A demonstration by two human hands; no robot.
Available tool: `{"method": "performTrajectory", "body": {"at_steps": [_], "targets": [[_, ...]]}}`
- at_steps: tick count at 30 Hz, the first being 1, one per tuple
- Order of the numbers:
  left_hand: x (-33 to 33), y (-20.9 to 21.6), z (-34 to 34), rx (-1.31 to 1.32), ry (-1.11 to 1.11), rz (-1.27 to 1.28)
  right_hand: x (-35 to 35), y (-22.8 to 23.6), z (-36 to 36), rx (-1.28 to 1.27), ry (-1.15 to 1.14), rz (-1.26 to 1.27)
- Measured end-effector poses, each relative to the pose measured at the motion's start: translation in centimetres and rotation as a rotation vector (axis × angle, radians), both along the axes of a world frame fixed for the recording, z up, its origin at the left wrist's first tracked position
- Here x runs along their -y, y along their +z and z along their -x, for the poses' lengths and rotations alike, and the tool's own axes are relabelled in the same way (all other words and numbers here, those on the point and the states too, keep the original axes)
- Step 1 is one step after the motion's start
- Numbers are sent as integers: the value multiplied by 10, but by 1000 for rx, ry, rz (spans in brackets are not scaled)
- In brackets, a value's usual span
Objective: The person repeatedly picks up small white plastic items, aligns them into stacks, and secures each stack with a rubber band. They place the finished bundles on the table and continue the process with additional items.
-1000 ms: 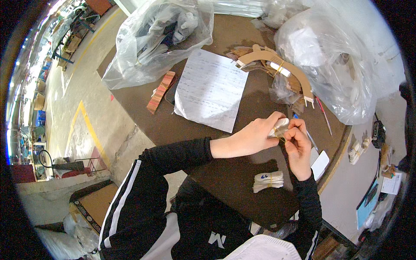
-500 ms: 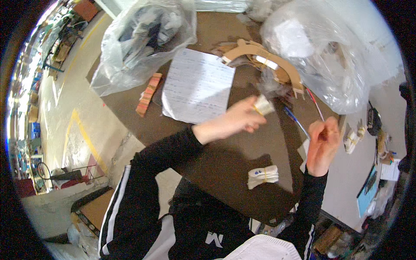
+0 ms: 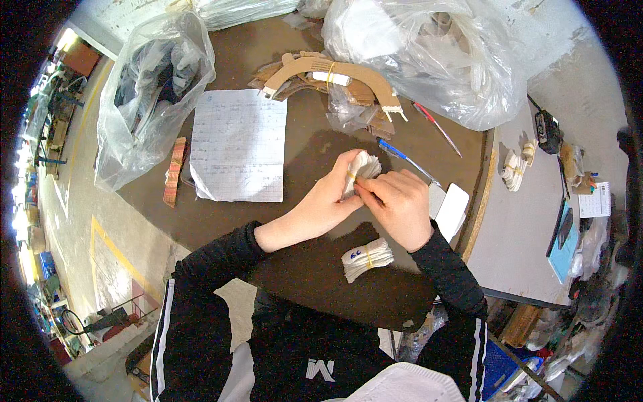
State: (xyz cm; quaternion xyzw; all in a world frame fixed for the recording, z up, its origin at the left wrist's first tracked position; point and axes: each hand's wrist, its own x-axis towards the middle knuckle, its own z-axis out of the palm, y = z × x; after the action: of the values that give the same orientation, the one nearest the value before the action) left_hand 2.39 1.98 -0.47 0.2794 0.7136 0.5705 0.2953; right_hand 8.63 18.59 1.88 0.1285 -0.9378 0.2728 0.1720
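My left hand (image 3: 331, 194) grips a small stack of white curved pieces (image 3: 365, 166) bound with a yellow rubber band, held just above the brown table (image 3: 308, 141). My right hand (image 3: 400, 204) meets it from the right, fingertips pinching the same stack. A second banded white bundle (image 3: 367, 257) lies on the table just below my hands, near the front edge.
A handwritten paper sheet (image 3: 238, 145) lies to the left, a small reddish-brown strip (image 3: 174, 171) beside it. Curved cardboard pieces (image 3: 328, 74), a blue pen (image 3: 405, 159), a red pen (image 3: 439, 129) and two white cards (image 3: 447, 206) lie around. Large plastic bags (image 3: 144, 87) stand behind. A grey table (image 3: 529, 221) adjoins right.
Half a second ago my right hand was away at the table's right edge; it has come back to the stack in my left hand, which moved nearer to me.
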Motion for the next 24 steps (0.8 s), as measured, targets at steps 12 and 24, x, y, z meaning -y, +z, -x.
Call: {"method": "performTrajectory", "body": {"at_steps": [12, 24], "targets": [[1, 4, 16, -386, -27, 13, -25, 10, -2, 784, 208, 1502], [9, 17, 25, 715, -26, -386, -18, 6, 12, 542, -133, 1148]]}}
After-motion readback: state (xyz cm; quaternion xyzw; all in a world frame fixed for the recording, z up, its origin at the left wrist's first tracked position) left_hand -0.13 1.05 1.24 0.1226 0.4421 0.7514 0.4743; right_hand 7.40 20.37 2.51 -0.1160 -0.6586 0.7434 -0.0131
